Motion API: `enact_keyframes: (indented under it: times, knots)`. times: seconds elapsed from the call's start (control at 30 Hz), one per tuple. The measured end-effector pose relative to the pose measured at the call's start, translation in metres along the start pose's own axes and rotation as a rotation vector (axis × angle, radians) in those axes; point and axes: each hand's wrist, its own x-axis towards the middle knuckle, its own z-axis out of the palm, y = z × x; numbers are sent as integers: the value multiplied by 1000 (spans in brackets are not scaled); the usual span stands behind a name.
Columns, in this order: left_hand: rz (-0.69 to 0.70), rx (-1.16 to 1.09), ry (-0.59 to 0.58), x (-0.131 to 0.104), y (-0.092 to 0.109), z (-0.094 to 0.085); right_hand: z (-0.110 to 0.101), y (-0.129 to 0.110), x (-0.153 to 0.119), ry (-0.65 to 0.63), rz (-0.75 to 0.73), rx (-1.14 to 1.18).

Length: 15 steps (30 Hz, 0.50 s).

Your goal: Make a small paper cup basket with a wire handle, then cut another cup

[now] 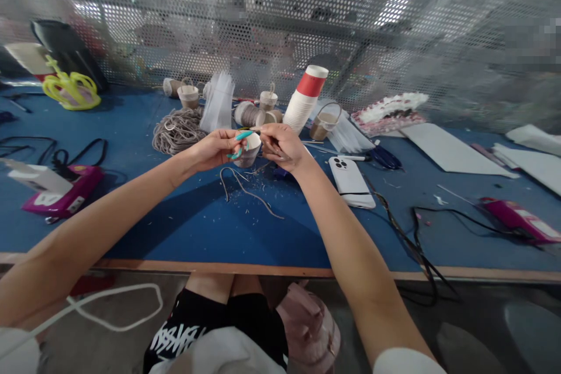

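Observation:
Both hands meet above the middle of the blue table. My left hand point(219, 146) is closed in a pinch. Bright turquoise pieces point(243, 135) show at its fingertips; whether they are a small tool or long nails I cannot tell. My right hand point(283, 143) is closed too, its fingertips pinching a thin, dark bit close to the left fingertips, too small to name. Behind and just below the fingers stands a white paper cup point(249, 155), partly hidden. Loose lengths of grey cord point(258, 196) lie under the hands among small scraps.
A grey cord bundle point(177, 131) lies left of the cup. Behind are stacked paper cups point(302, 102), cord-wrapped cups with handles point(325, 123) and a cord spool point(249, 114). A white phone point(352, 181) lies right; a purple glue-gun-like tool point(65, 190) lies left.

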Motion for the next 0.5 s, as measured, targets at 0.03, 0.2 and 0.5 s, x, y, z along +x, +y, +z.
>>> enact_keyframes:
  times: [0.03, 0.2, 0.5]
  knots:
    - [-17, 22, 2, 0, 1, -2, -1, 0, 0, 11, 6, -11]
    - [-105, 113, -12, 0, 9, -9, -5, 4, 2, 5, 22, -58]
    - [-61, 8, 30, 3, 6, -13, -1, -2, -1, 80, 15, -90]
